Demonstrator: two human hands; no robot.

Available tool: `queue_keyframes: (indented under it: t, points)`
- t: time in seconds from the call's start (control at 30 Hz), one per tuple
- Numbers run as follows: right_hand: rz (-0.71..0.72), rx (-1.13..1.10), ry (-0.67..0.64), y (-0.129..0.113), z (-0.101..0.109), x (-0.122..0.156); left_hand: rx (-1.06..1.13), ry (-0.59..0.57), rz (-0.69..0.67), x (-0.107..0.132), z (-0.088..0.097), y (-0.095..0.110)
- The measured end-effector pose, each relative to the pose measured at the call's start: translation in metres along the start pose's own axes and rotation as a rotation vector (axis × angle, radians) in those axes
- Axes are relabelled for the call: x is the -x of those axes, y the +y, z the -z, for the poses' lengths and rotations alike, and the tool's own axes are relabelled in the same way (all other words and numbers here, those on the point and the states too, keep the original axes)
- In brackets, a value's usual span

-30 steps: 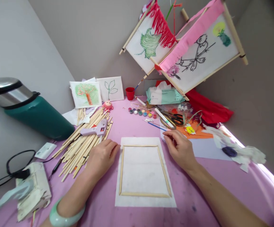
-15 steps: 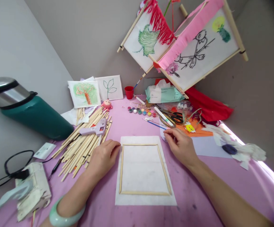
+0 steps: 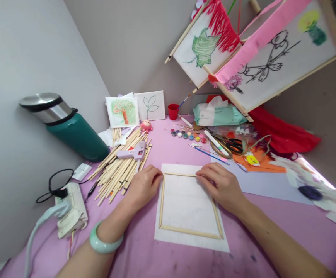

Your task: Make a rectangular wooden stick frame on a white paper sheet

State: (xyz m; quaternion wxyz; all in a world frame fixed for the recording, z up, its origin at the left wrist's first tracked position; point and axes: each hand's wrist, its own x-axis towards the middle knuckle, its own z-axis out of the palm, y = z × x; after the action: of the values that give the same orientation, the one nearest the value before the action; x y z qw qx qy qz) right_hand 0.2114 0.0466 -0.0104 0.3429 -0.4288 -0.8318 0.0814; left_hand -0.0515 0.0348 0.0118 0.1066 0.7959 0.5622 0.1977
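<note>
A rectangular frame of thin wooden sticks [image 3: 191, 232] lies flat on a sheet of white paper [image 3: 182, 246] in front of me. My left hand [image 3: 146, 184] is closed, its thumb and fingertips pinching at the frame's upper left corner. At the upper right corner, my right hand [image 3: 221, 187] pinches the end of the top stick and covers that corner and part of the right stick. A pale green bangle [image 3: 105, 241] circles my left wrist.
Left of the paper lie a pile of wooden sticks [image 3: 118, 175] and a glue gun [image 3: 137, 151]. A power strip [image 3: 73, 212] and a tilted green bottle [image 3: 81, 137] stand farther left. Paints [image 3: 191, 136], scissors [image 3: 234, 146] and coloured paper sit behind right. Decorated hangings [image 3: 263, 65] lean overhead.
My right hand has moved left from beside the paper onto the frame's upper right corner. My left hand has come to the upper left corner. The whole view has shifted.
</note>
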Motion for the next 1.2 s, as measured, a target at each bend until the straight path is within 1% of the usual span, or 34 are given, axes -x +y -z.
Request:
queue_keyframes:
  t: [0.13, 0.33, 0.63, 1.2]
  points:
    - [-0.008, 0.069, -0.012, -0.005, -0.006, -0.004, 0.0, -0.016, 0.017, 0.0, 0.001, 0.002]
    - [-0.033, 0.114, -0.016, -0.006, -0.01, -0.007, 0.025, -0.044, 0.028, 0.001, 0.001, 0.005]
    - [-0.034, 0.14, -0.029, -0.009, -0.012, -0.01, 0.029, -0.037, 0.031, 0.001, 0.0, 0.005]
    - [-0.033, 0.129, -0.032, -0.006, -0.017, -0.009, 0.0, -0.038, 0.043, 0.0, -0.001, 0.007]
